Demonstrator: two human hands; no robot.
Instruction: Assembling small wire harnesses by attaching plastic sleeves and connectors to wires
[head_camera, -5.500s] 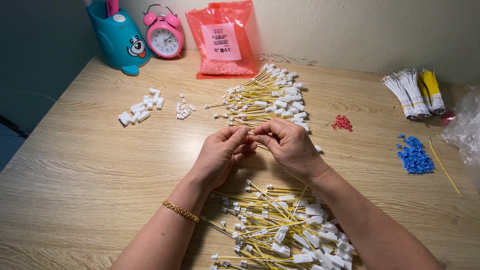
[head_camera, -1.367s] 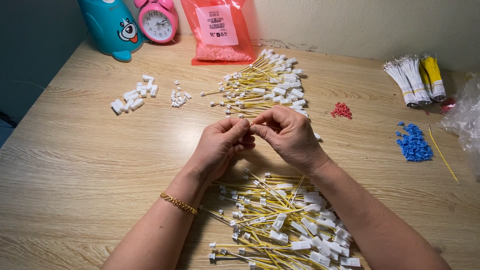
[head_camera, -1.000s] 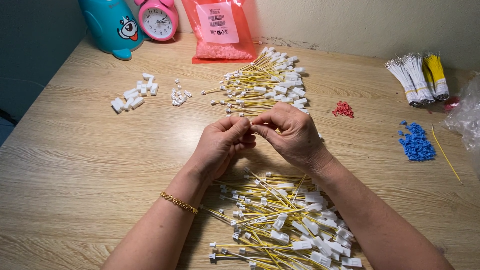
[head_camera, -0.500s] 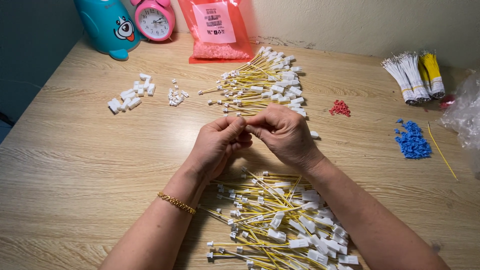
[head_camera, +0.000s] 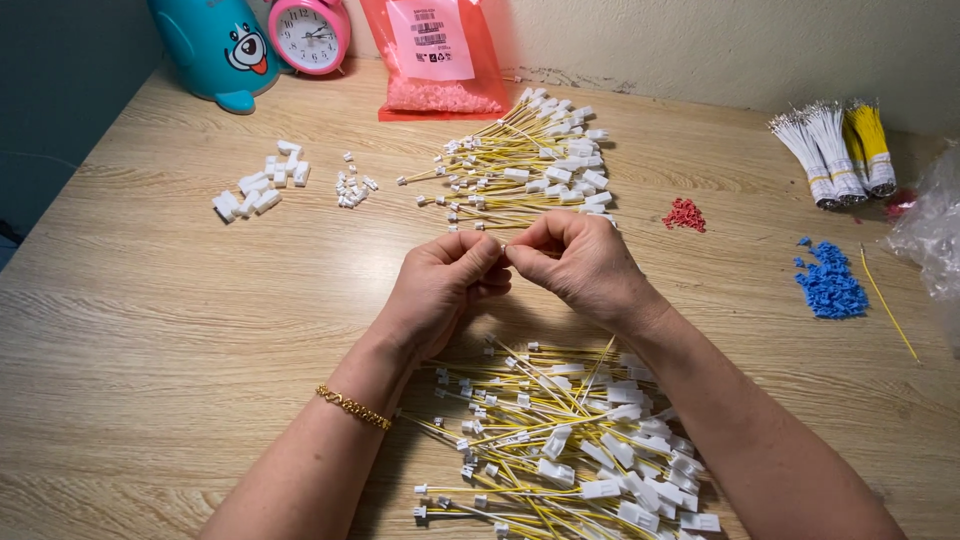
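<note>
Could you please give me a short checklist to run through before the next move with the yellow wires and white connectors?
1. Left hand and right hand meet fingertip to fingertip above the table: ok.
2. What the fingertips pinch: cannot tell, it is hidden between the fingers.
3. Near pile of yellow wires lies just below the wrists, within easy reach: ok.
4. Far pile of yellow wires lies apart from the near pile, not mixed with it: ok.
5. Loose white connectors sit in their own heap at the left, away from the hands: ok.
6. Blue pieces and red pieces stay in separate heaps at the right: ok.
</note>
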